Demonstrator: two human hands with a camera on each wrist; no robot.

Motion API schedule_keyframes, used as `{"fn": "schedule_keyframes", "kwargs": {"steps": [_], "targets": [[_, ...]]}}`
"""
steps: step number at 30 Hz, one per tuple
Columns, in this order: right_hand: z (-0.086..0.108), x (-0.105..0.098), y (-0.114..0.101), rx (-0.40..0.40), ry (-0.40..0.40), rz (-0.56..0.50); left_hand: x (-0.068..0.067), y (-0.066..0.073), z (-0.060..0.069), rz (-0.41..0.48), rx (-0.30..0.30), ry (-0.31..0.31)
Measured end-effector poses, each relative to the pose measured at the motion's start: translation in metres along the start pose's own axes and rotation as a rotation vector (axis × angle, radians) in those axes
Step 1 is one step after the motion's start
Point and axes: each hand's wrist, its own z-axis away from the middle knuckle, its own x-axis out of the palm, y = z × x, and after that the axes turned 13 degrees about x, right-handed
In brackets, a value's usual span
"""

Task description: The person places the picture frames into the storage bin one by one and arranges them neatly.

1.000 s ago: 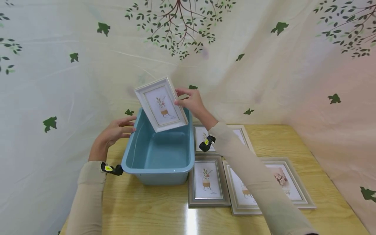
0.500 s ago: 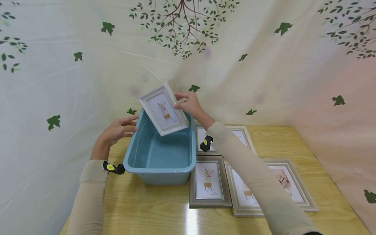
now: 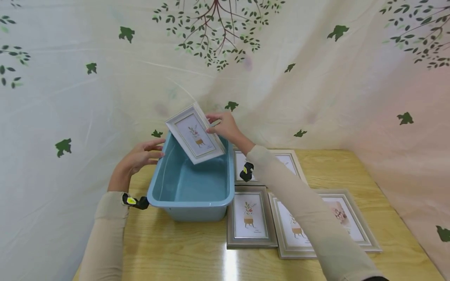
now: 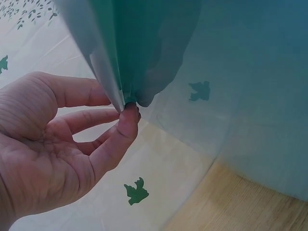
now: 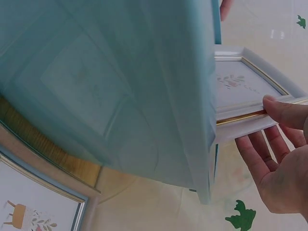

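A white picture frame (image 3: 195,134) with a potted-plant print slants over the far part of a blue plastic basin (image 3: 191,204). My right hand (image 3: 226,127) pinches its right edge, the thumb on the front and the fingers behind, as the right wrist view confirms with the frame (image 5: 248,89) and the hand (image 5: 284,159). The frame's lower part dips below the basin's rim. On the left side my left hand (image 3: 140,156) grips the basin's rim; in the left wrist view the fingertips of this hand (image 4: 62,144) curl at the rim's edge.
Several picture frames lie on the wooden table (image 3: 175,249) right of the basin: a grey-brown one (image 3: 251,244) at the front, a larger pale one (image 3: 365,234) partly under my right forearm, and others behind. A leaf-printed cloth (image 3: 140,86) hangs close behind.
The white picture frame and my right hand have moved slightly down toward the basin. My left hand stays on the rim. The whole view shifted a little.
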Motion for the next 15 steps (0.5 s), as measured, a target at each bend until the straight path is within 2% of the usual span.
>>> {"fn": "schedule_keyframes", "kwargs": {"steps": [7, 15], "targets": [[-0.0034, -0.0014, -0.0044, 0.032, -0.012, 0.042, -0.0034, -0.0014, -0.0032, -0.004, 0.003, -0.006], [-0.0043, -0.0004, -0.0063, 0.017, 0.01, 0.051, -0.0063, -0.0017, -0.0075, 0.002, 0.005, -0.011]]}}
